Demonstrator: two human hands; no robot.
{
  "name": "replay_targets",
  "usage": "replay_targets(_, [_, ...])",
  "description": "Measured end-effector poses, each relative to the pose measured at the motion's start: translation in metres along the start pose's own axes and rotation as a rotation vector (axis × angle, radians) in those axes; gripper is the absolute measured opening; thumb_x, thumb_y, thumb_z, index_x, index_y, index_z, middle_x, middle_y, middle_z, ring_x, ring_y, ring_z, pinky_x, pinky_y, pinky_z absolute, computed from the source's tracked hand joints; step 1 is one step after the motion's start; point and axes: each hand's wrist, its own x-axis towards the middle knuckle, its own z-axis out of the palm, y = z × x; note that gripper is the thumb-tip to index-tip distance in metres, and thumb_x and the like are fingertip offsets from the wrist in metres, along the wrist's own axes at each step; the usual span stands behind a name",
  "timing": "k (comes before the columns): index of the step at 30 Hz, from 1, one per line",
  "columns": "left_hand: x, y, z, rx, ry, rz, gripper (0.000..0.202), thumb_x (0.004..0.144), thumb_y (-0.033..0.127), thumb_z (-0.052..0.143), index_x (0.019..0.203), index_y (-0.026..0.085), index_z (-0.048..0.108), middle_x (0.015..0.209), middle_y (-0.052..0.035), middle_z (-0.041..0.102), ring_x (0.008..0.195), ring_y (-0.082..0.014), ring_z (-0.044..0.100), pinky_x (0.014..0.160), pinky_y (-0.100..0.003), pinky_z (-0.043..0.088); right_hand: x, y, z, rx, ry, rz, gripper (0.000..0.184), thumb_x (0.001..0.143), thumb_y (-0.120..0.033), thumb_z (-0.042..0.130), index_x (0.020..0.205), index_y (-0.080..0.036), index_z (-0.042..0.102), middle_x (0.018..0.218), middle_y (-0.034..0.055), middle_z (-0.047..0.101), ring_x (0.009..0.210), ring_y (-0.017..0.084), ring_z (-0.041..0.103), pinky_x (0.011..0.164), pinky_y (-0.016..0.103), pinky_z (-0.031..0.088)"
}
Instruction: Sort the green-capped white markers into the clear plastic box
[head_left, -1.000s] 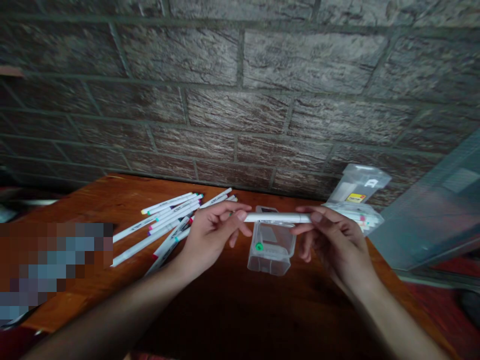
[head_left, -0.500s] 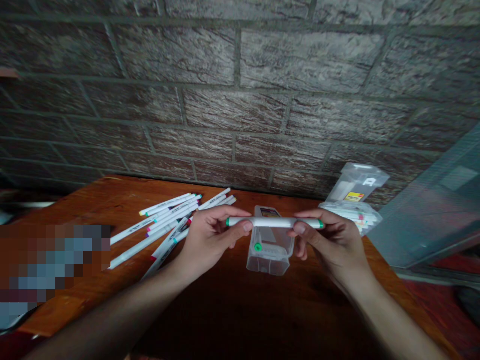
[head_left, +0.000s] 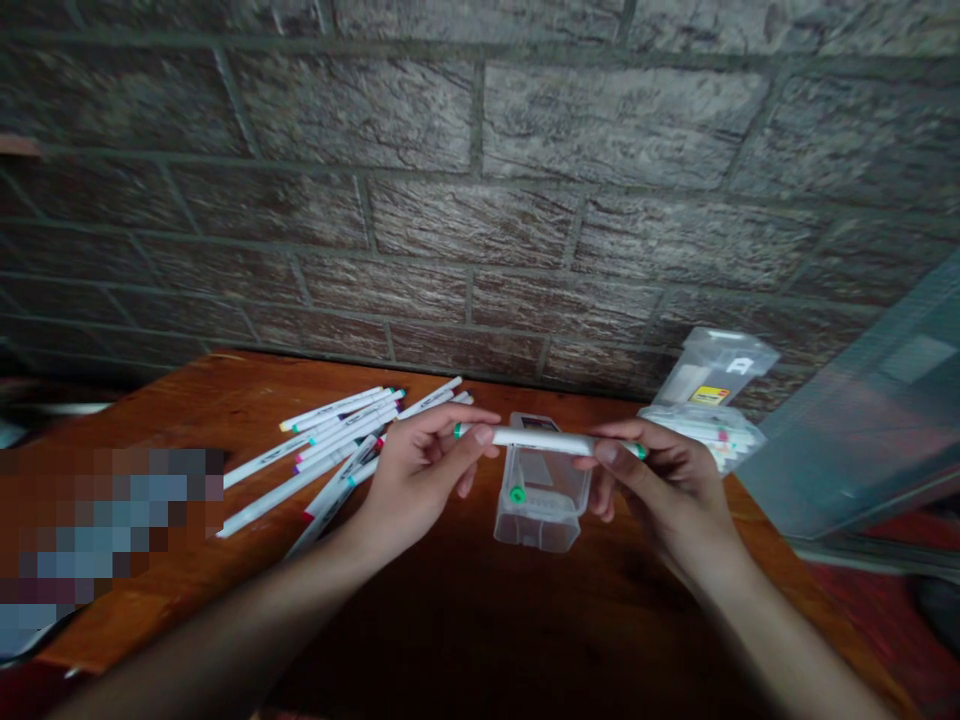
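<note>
A white marker [head_left: 544,441] with green ends is held crosswise between my two hands above the table. My left hand [head_left: 431,460] pinches its left end between thumb and fingers. The other end is gripped the same way by my right hand [head_left: 656,465]. Below and behind the marker lies a clear plastic case [head_left: 544,505], with one green-ended marker [head_left: 517,493] inside it. Several loose white markers [head_left: 345,430] with coloured ends are spread on the table left of the case, some partly hidden by my left hand and forearm.
The wooden table [head_left: 450,620] runs up to a brick wall [head_left: 480,210]. At the back right, an open clear case [head_left: 705,430] holds several markers, its lid [head_left: 720,360] raised. A grey translucent panel [head_left: 862,400] stands at the right. A blurred-out patch [head_left: 112,530] covers the left side.
The marker has turned in my fingers, so dark print now shows on its barrel. It has tilted slightly, left end higher. Both hands stay in nearly the same place.
</note>
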Motion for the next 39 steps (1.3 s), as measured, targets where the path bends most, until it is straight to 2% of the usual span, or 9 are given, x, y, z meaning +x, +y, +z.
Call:
replay_targets(4, [0.001,0.0,0.0,-0.045,-0.004,-0.007,0.025,0.098,0.04,0.079,0.102,0.015,0.081,0.068,-0.001,0.074,0.045,-0.0078,0.056,0.045,-0.019,0.042,0.0,-0.004,0.002,0.033,0.011,0.007,0.025,0.084,-0.039,0.095,0.096,-0.019,0.086,0.076,0.0084,0.085,0.042,0.015,0.068,0.041,0.025,0.057])
replay_targets(9, [0.001,-0.003,-0.002,-0.082,0.007,-0.027,0.027,0.1,0.042,0.076,0.106,0.016,0.081,0.072,-0.0023,0.075,0.047,-0.0087,0.057,0.047,-0.021,0.042,0.0,-0.007,0.003,0.07,0.01,0.028,0.022,0.087,-0.039,0.09,0.096,-0.02,0.087,0.079,0.0096,0.086,0.042,0.016,0.068,0.041,0.025,0.056])
replay_targets(19, [0.001,-0.007,-0.004,-0.137,0.023,-0.061,0.031,0.101,0.045,0.073,0.108,0.017,0.084,0.086,-0.0079,0.081,0.048,-0.0094,0.056,0.049,-0.024,0.042,0.002,-0.012,0.005,0.139,0.032,0.071,0.02,0.087,-0.036,0.086,0.095,-0.018,0.087,0.078,0.011,0.086,0.04,0.018,0.068,0.038,0.027,0.055])
replay_targets(30, [0.001,-0.004,-0.003,-0.25,0.027,-0.114,0.033,0.098,0.045,0.075,0.106,0.014,0.082,0.082,-0.009,0.08,0.049,-0.0112,0.056,0.048,-0.024,0.043,0.002,-0.012,0.004,0.125,0.039,0.075,0.021,0.089,-0.035,0.079,0.097,-0.017,0.085,0.076,0.012,0.085,0.039,0.02,0.067,0.037,0.029,0.055])
replay_targets(39, [0.002,-0.004,-0.003,-0.288,0.016,-0.115,0.032,0.097,0.044,0.075,0.105,0.013,0.081,0.078,-0.0086,0.081,0.047,-0.011,0.056,0.047,-0.023,0.042,0.001,-0.013,0.003,0.197,0.023,0.074,0.016,0.089,-0.028,0.078,0.098,-0.017,0.087,0.078,0.0116,0.086,0.04,0.019,0.07,0.039,0.026,0.057])
